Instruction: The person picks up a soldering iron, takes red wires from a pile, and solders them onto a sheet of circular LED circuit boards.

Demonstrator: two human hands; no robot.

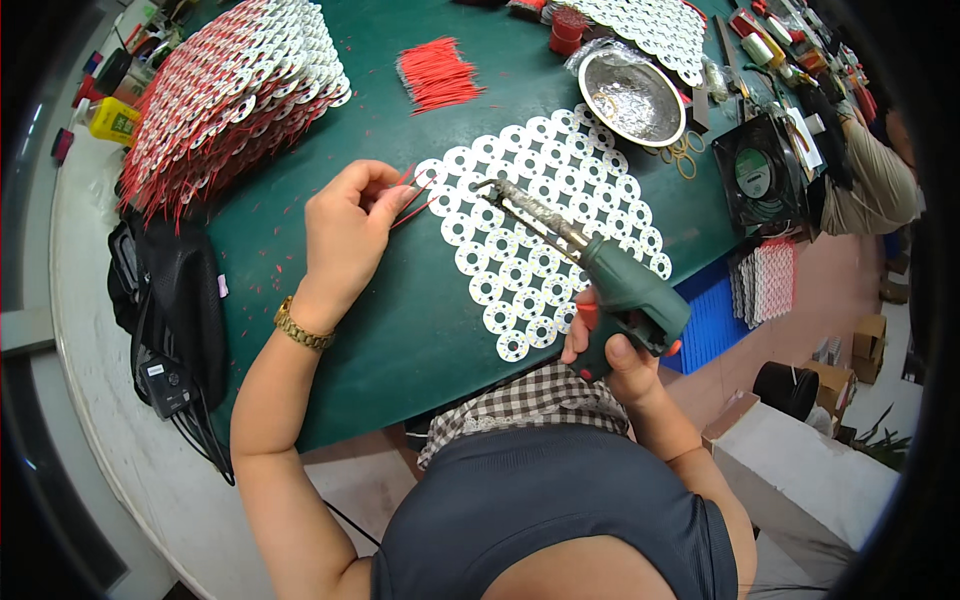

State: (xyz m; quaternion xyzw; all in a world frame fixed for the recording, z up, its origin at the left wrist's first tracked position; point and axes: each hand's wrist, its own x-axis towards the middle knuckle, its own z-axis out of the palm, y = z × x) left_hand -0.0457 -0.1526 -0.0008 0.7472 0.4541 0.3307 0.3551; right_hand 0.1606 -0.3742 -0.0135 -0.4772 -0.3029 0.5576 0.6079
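From the head view, much is obscured: the dark fisheye rim cuts off the table's far edge, a co-worker's sleeve point(872, 178) at two o'clock shows no hand, and the soldering tip's contact point is too small to judge. The left hand point(345, 225), at ten o'clock from centre, pinches a few thin red wires point(412, 195) between thumb and fingertips, their ends just beside the sheet's left edge. The right hand point(610, 350), at five o'clock, is clenched around the grip of a green pistol-shaped soldering gun point(600, 270), its crusted metal barrel angled toward eleven o'clock over a panel of white ring-shaped boards point(540, 215) lying flat on the green table mat point(380, 330). At eleven o'clock, a heaped stack of wired boards point(230, 90) bristles with red leads; a loose bundle of cut red wires point(437, 75) lies at twelve, a dented shiny metal bowl point(632, 95) at one.
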